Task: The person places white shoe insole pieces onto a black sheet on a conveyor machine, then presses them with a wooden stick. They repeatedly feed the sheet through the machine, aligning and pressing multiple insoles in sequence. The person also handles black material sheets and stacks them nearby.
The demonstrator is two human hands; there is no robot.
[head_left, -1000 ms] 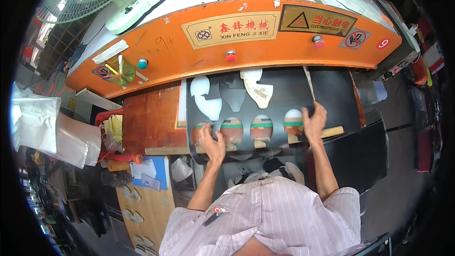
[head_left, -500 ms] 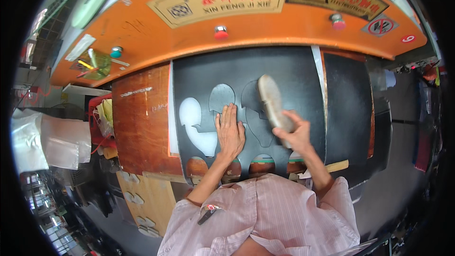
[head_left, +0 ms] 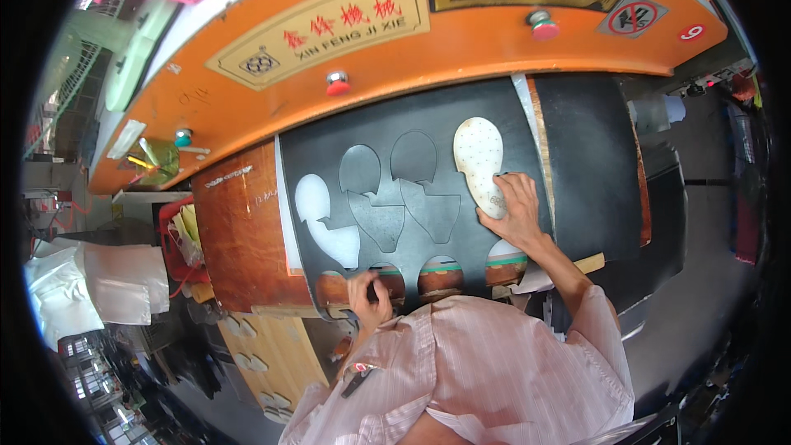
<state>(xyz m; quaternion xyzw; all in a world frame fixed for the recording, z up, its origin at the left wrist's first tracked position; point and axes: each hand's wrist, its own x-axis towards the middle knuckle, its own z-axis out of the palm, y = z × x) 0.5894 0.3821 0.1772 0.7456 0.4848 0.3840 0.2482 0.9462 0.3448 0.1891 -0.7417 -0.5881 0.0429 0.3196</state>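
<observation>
My right hand (head_left: pixel 517 213) grips the narrow lower end of a cream, sole-shaped cutting die (head_left: pixel 479 156) dotted with small holes, thumb on one side and fingers on the other. The die rests on the right part of a black sheet (head_left: pixel 511 103). To its left, shoe-sole outlines are cut in the sheet; two cut pieces (head_left: pixel 360 171) still lie in place, and a sole-shaped opening (head_left: pixel 334 235) shows white underneath. My left hand (head_left: pixel 369 300) is by the sheet's front edge, fingers curled toward the thumb; whether anything is between them is hidden.
An orange machine front (head_left: pixel 461 41) with red and green push buttons spans the far side. Brown boards (head_left: pixel 239 231) lie left, another black sheet (head_left: pixel 585 165) right. Silvery bags (head_left: pixel 124 280) hang at far left; a wooden board (head_left: pixel 272 354) with pale pieces stands below.
My right hand has turned the die flat and set it on the sheet further right. My left hand has left the cut pieces and drawn back to the front edge. The view has shifted.
</observation>
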